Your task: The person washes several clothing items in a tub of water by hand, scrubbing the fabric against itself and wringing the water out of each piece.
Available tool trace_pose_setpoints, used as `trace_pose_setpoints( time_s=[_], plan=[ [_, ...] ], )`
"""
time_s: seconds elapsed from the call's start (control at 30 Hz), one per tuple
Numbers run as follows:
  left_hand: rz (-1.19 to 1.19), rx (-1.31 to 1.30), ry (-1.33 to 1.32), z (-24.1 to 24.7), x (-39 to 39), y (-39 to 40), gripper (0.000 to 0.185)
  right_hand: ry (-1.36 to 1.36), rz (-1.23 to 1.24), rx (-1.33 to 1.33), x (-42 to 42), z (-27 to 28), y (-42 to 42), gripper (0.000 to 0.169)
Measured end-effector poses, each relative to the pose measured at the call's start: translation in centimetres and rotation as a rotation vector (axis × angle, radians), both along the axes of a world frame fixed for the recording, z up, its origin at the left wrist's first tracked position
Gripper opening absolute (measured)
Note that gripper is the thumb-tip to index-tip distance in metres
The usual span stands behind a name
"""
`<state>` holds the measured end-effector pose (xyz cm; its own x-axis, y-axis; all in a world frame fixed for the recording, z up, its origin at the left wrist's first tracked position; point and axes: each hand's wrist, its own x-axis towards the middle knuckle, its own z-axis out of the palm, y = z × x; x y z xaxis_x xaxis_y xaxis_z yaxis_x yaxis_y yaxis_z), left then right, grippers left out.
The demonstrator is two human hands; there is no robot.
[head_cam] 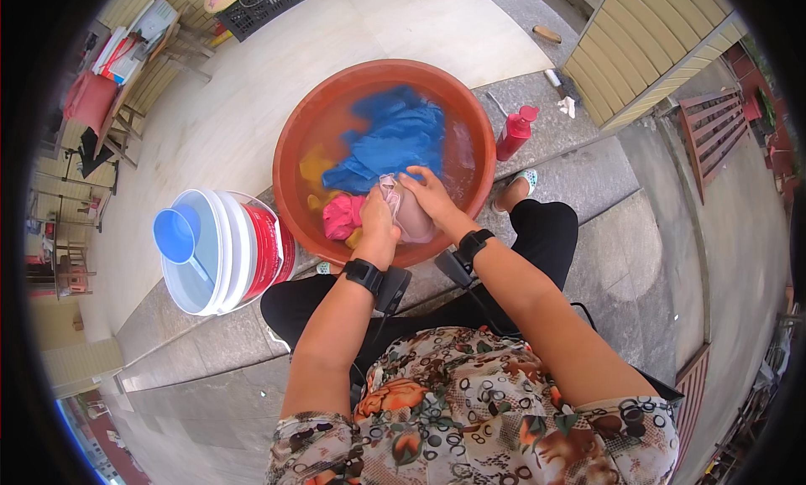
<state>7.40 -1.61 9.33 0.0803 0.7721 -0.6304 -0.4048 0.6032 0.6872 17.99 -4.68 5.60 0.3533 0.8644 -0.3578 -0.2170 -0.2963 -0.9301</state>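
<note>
A large orange-brown plastic basin (291, 198) of water stands before me. My left hand (378, 220) is closed on the gathered edge of a pale pink cloth (412, 217) near the basin's close side. My right hand (431, 195) lies against the other side of that cloth, thumb and fingers apart, its palm hidden. Beyond both hands a blue cloth (397, 139) lies partly under water. A bright pink cloth (343, 215) rests left of my left hand, and yellow cloth (315, 164) shows in the water at the left.
Left of the basin stands a white bucket (220, 233) with a blue plastic dipper (176, 234) in it. A red pump bottle (515, 136) is at the basin's right. Farther off are a brush (546, 34), a black crate (264, 7) and a wooden bench at the left.
</note>
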Motion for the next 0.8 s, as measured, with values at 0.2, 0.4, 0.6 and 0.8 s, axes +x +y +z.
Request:
trace_pose_setpoints(
  time_s=[0.2, 0.4, 0.6, 0.8],
  plan=[
    [0.047, 0.211, -0.122, 1.8, -1.1, -0.7, 0.014, 0.782, 0.21, -0.009, -0.8, 3.4, -2.6, 0.055],
    [0.072, 0.356, -0.137, 3.0, -3.3, -1.7, 0.015, 1.003, 0.338, -0.028, -1.2, 4.7, -3.2, 0.053],
    [-0.127, 0.409, -0.128, 3.1, -5.8, -1.5, 0.02, 0.259, 0.224, 0.096, -1.0, 8.4, -0.7, 0.022],
    [-0.183, 0.04, -0.499, 7.6, -6.4, -2.5, 0.04, -0.83, 0.329, 0.579, -1.2, 13.7, -1.4, 0.016]
  ],
)
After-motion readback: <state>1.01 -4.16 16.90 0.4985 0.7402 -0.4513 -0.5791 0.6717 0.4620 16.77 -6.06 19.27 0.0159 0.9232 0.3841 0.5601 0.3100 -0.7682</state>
